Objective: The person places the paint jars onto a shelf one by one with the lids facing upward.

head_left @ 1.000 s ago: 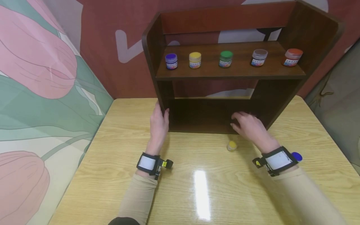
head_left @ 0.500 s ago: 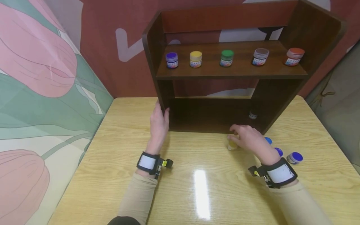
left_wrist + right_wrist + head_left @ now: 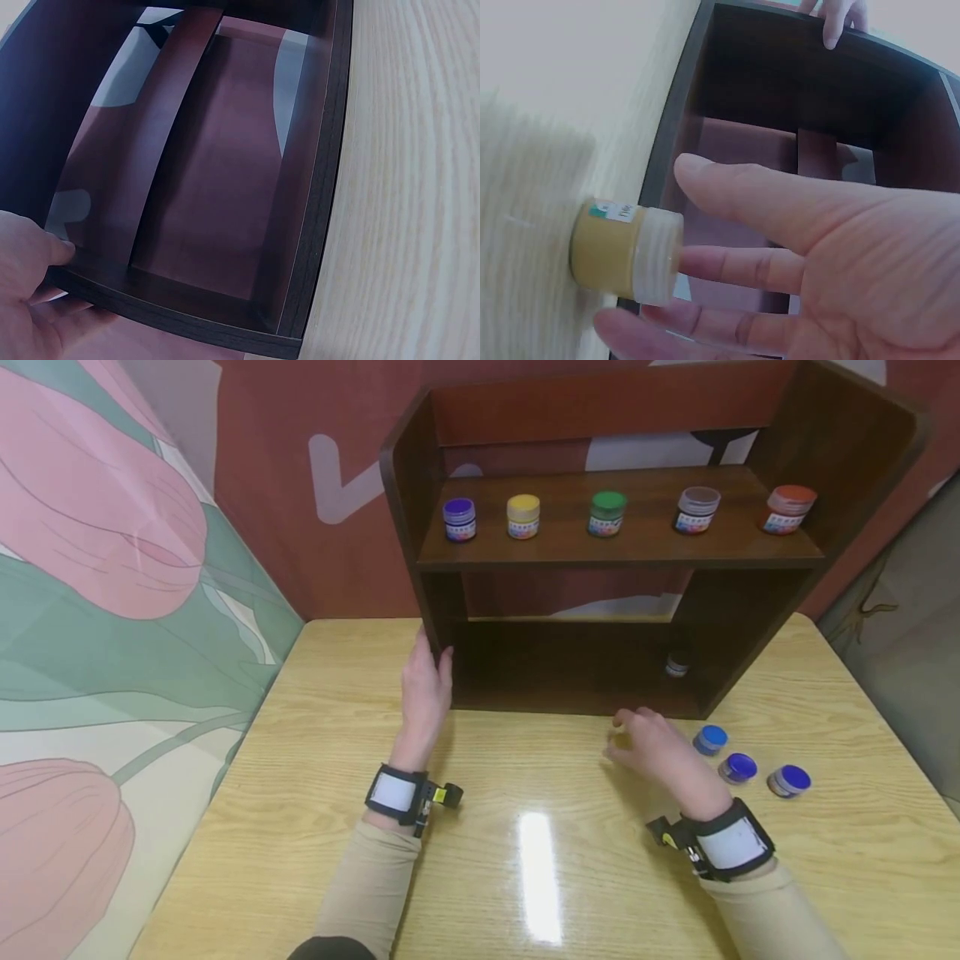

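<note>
My left hand point(image 3: 425, 693) grips the left side panel of a dark brown wooden shelf point(image 3: 577, 562), thumb inside and fingers outside, as the left wrist view shows too. My right hand point(image 3: 654, 750) is low over the table just in front of the shelf's bottom board. In the right wrist view its fingers and thumb point(image 3: 697, 163) spread around a small yellow paint jar point(image 3: 604, 251) with a whitish lid. A gap shows between thumb and jar, while fingertips overlap the lid's far side. From the head view the hand hides this jar.
On the upper board stand purple point(image 3: 460, 520), yellow point(image 3: 523, 517), green point(image 3: 607, 513), clear-lidded dark point(image 3: 697, 510) and red point(image 3: 789, 510) jars. A dark jar point(image 3: 677, 665) sits at the lower board's right. Three blue-lidded jars, one here point(image 3: 738, 768), stand on the table point(image 3: 337, 877) beside my right wrist.
My right hand has come out of the lower compartment, where a dark jar now shows, and moved forward to the yellow jar on the table. My left hand has stayed on the panel.
</note>
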A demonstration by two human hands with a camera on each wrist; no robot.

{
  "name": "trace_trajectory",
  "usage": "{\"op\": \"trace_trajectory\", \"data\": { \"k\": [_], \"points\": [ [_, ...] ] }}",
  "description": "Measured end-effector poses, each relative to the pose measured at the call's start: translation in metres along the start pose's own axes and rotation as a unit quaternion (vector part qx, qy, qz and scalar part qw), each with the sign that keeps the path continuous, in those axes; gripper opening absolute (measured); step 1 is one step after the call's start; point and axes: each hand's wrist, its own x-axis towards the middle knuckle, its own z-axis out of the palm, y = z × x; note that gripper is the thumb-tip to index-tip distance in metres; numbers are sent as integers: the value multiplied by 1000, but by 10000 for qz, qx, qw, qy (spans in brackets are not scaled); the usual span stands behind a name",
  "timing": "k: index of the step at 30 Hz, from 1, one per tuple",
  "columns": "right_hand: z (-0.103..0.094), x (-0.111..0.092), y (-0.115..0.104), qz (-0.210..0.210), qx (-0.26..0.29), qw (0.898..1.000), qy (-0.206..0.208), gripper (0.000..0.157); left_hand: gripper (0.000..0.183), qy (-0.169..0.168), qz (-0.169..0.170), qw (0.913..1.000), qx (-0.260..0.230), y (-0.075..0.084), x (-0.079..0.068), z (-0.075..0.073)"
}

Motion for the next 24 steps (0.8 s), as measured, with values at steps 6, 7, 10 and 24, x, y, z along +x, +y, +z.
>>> {"op": "trace_trajectory", "data": {
  "k": [6, 7, 10, 24],
  "points": [
    [5, 1, -2, 142, 124, 9998, 24, 36, 44, -25, -69, 10000, 0, 1, 0, 0],
    [6, 1, -2, 119, 116, 9998, 69, 33, 44, -31, -82, 10000, -1, 1, 0, 0],
    [7, 1, -1, 22, 49, 9997, 225, 25, 43, -53, -121, 9999, -11, 2, 0, 0],
    [8, 1, 5, -641, -65, 9945, 823, 16, 44, 19, -27, 10000, -9, 2, -1, -1]
  ]
}}
